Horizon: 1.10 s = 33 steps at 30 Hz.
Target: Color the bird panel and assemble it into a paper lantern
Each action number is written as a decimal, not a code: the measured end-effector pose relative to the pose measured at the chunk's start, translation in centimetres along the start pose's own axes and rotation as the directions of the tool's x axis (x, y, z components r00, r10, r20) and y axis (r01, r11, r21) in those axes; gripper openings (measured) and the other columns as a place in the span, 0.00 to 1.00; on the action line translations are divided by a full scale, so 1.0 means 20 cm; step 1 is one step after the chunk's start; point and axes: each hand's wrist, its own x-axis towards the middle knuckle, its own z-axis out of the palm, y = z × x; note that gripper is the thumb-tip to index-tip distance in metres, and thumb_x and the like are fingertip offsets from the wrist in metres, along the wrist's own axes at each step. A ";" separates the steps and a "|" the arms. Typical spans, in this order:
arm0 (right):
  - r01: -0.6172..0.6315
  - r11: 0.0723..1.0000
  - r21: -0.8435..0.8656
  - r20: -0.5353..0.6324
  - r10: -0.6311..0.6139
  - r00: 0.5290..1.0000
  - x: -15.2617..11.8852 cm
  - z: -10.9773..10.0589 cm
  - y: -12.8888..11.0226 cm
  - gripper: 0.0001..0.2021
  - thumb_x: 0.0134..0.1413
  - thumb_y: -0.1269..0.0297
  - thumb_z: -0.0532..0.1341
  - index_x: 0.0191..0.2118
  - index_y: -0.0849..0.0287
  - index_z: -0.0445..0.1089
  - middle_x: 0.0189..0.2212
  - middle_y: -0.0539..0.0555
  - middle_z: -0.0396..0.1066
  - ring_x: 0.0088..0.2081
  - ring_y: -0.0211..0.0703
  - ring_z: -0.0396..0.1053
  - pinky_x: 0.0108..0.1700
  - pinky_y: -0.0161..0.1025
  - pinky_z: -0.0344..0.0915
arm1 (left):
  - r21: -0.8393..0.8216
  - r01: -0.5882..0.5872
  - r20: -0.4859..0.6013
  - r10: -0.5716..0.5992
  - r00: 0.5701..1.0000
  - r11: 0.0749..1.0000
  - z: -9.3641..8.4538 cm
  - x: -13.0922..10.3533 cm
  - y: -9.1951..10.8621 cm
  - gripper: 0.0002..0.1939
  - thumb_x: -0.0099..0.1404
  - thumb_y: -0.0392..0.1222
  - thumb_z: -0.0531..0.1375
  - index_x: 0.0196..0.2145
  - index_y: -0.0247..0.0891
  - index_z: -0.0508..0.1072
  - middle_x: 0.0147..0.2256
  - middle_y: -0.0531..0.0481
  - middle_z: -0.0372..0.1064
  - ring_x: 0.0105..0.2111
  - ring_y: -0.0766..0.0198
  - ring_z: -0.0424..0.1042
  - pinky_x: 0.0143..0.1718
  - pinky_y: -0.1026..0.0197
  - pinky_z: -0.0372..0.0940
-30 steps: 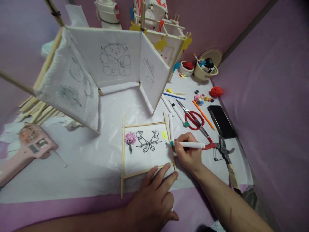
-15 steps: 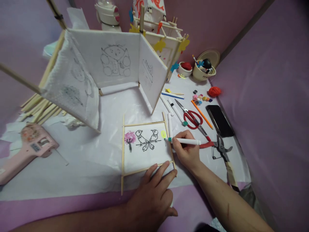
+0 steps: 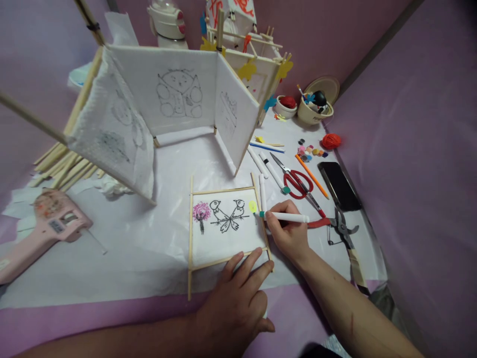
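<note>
My right hand (image 3: 289, 231) is closed around a white marker (image 3: 288, 217) with a green end. Its tip rests at a small green stroke below a yellow spot, near the right side of a white panel (image 3: 219, 250). Thin wooden sticks (image 3: 191, 228) frame this panel. On it are two birds (image 3: 228, 216) outlined in black on a branch and a pink flower (image 3: 201, 212) with a dark stem. My left hand (image 3: 240, 293) lies with fingers spread over the panel's lower right edge, touching the bottom stick.
Behind the panel stands a folding screen (image 3: 182, 122) with drawings. A pink glue gun (image 3: 55, 226) lies left. To the right are red-handled scissors (image 3: 298, 184), several markers, an orange pencil (image 3: 311, 176), a phone (image 3: 340, 186) and pruning shears (image 3: 341, 226). Red yarn (image 3: 331, 141) sits farther back.
Almost nothing differs. The view has shifted very slightly; the marker tip stays at the green stroke, and both hands keep their places.
</note>
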 end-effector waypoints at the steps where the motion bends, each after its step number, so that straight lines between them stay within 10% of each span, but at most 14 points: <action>1: -0.001 1.000 0.000 0.002 0.001 1.000 0.00 0.00 0.00 0.08 0.58 0.65 0.62 0.30 0.56 0.63 0.21 0.46 0.65 0.22 0.35 0.62 0.23 0.34 0.58 | 0.002 0.000 0.000 0.000 1.000 1.000 0.00 0.00 0.00 0.21 0.66 0.60 0.61 0.32 0.37 0.71 0.64 0.43 0.62 0.70 0.45 0.45 0.69 0.41 0.39; 33: -0.011 0.999 0.030 0.059 0.009 0.998 0.00 -0.01 -0.01 0.10 0.53 0.68 0.61 0.26 0.55 0.59 0.18 0.44 0.60 0.20 0.35 0.58 0.24 0.35 0.56 | -0.012 0.012 0.039 -0.011 0.999 1.000 -0.01 0.00 0.00 0.21 0.66 0.60 0.61 0.34 0.36 0.72 0.64 0.43 0.62 0.70 0.45 0.45 0.68 0.39 0.43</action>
